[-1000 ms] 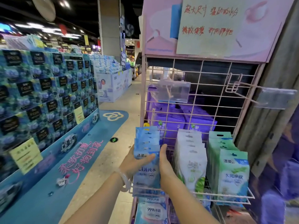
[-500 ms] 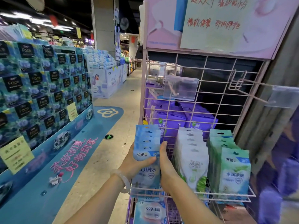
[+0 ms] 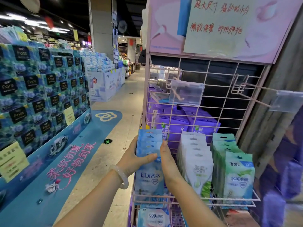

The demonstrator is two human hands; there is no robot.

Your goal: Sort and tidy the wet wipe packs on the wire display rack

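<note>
Blue wet wipe packs [image 3: 150, 161], squeezed upright between both hands at the left end of the pink wire display rack [image 3: 196, 199].
The left hand [image 3: 137, 158] wraps the row's left edge, thumb across the front pack; the right hand [image 3: 167, 159] presses flat, fingers straight, against its right edge. The row runs front to back; beyond the right hand stand white soft packs [image 3: 196, 164], then green ones [image 3: 234, 171].
</note>
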